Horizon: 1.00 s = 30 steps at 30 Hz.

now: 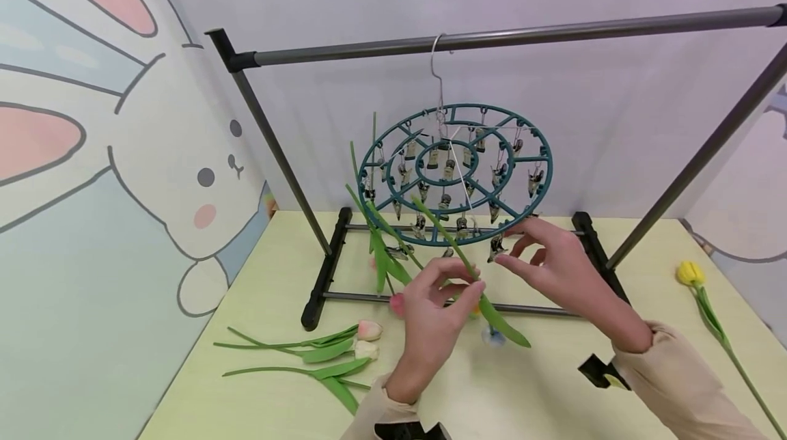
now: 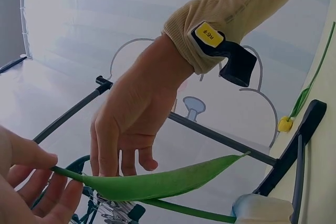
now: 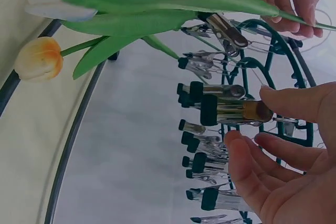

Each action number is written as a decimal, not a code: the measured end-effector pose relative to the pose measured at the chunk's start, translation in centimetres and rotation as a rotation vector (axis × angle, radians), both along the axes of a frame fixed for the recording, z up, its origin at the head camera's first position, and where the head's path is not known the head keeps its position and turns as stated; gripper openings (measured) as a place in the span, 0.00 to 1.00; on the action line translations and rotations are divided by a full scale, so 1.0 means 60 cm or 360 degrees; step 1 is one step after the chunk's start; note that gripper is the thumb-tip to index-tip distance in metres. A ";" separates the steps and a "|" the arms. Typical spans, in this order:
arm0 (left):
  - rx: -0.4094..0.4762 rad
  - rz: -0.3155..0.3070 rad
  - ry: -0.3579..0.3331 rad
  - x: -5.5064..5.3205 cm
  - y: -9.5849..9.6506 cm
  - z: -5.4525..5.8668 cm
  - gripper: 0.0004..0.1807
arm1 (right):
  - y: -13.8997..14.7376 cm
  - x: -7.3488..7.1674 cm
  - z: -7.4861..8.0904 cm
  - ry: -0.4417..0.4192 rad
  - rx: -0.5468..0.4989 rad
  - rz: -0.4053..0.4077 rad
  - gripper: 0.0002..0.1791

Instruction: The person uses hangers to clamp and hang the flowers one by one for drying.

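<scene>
My left hand (image 1: 433, 310) pinches the green stem of a pale blue tulip (image 1: 494, 336) between thumb and fingers. Its bloom hangs downward, and a long leaf (image 2: 163, 182) spreads beside the stem. My right hand (image 1: 556, 266) holds a metal clip (image 3: 236, 111) at the near right rim of a round teal clip hanger (image 1: 549, 173), the thumb on one side and curled fingers on the other. Dark tips cover the clip's jaws, which have no stem between them. At the hanger's left, other tulips hang bloom down, including a pink tulip (image 1: 397, 305). An orange-white tulip (image 3: 39, 59) hangs near the blue one.
The hanger hooks over a dark metal rack's top bar (image 1: 344, 49). Several tulips, among them a pale pink tulip (image 1: 369, 329), lie on the pale yellow table (image 1: 258, 276) at left. A yellow tulip (image 1: 691, 272) lies at right. Many clips hang around the rings.
</scene>
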<state>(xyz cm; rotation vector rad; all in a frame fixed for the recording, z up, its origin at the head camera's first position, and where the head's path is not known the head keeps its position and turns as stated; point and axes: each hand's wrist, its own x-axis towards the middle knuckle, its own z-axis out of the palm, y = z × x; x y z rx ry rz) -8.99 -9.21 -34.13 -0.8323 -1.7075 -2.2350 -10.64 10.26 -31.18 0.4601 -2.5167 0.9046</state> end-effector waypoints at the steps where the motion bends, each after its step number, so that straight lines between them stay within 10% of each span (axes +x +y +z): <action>1: 0.0002 -0.0006 -0.0007 -0.001 0.000 -0.001 0.11 | 0.001 -0.003 -0.003 -0.0026 -0.0018 0.0000 0.13; 19: 0.0006 -0.0022 -0.0086 -0.026 -0.006 -0.015 0.11 | -0.002 -0.007 0.000 -0.0594 -0.0514 0.0113 0.17; 30: 0.0011 -0.0031 -0.0159 -0.034 -0.014 -0.023 0.12 | -0.009 0.003 0.004 -0.0588 -0.0586 0.0091 0.17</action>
